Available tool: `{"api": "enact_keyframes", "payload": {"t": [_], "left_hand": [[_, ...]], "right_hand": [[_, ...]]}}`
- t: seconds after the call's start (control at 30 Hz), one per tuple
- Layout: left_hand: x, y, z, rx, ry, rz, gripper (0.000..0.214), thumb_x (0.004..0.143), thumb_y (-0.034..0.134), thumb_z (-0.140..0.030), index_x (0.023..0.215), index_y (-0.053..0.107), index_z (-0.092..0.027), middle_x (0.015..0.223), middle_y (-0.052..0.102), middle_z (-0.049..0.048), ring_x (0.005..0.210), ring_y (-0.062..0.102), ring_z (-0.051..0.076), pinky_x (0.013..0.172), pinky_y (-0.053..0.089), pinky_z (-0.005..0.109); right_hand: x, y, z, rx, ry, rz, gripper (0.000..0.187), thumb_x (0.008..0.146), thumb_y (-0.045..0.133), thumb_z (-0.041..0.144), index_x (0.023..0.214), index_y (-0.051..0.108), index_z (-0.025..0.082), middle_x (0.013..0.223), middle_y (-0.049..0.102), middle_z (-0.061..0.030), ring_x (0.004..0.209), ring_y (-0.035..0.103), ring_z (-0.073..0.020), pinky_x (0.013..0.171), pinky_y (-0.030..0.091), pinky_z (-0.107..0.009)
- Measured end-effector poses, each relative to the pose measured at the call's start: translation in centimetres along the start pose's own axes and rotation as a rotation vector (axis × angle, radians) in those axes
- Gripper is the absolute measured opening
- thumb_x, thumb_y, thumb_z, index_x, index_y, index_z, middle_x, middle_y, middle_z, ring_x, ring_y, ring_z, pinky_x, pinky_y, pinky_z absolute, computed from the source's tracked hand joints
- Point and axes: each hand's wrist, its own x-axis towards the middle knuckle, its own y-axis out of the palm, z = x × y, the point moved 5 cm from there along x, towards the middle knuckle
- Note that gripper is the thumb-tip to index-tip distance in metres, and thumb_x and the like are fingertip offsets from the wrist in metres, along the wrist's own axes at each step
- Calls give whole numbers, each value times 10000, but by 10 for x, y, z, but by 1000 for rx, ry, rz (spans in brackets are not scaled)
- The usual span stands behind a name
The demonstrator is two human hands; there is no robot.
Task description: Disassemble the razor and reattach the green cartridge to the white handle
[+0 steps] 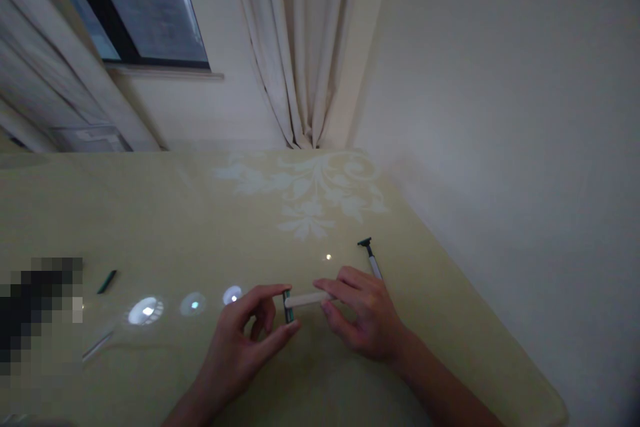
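Near the table's front, my left hand (245, 337) pinches a small dark-and-green razor cartridge (288, 305) by its two ends, between thumb and index finger, holding it upright. My right hand (365, 313) grips a flat, pale wooden stick (306, 299) between thumb and fingers. The stick's far end meets the cartridge's face; its other end is hidden in my right hand. Just behind that hand lies a razor handle (371, 256) with a dark head and a grey grip, partly covered by my fingers.
Another green-and-black cartridge (107, 281) lies at the left of the glossy table (165, 213), near a thin pale stick (98, 345). A pixelated dark shape (35, 310) covers the left edge. A wall (500, 147) borders the table's right side; curtains (300, 47) hang behind.
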Motion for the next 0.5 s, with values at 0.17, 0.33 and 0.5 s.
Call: {"api": "enact_keyframes", "payload": {"t": [0.17, 0.33, 0.5], "left_hand": [[0, 0, -6, 17, 70, -15, 328, 800, 898, -321, 1111, 818, -254, 592, 608, -71, 504, 557, 117, 476, 471, 182], [-2, 1, -3, 22, 66, -16, 334, 804, 902, -328, 1120, 818, -260, 621, 638, -59, 527, 589, 126, 497, 503, 195], [-1, 0, -4, 23, 66, -13, 320, 804, 898, -336, 1102, 817, -252, 594, 619, -65, 502, 567, 123, 475, 498, 190]], "right_hand": [[0, 1, 2, -21, -7, 3, 328, 1052, 547, 347, 1200, 780, 171, 844, 677, -65, 744, 634, -210, 678, 468, -332], [0, 2, 4, -28, 17, -16, 324, 1060, 536, 341, 1188, 779, 170, 831, 667, -62, 732, 629, -205, 671, 476, -328], [1, 0, 4, -62, 35, -37, 319, 1063, 540, 343, 1178, 782, 169, 833, 668, -62, 739, 632, -203, 675, 481, -327]]}}
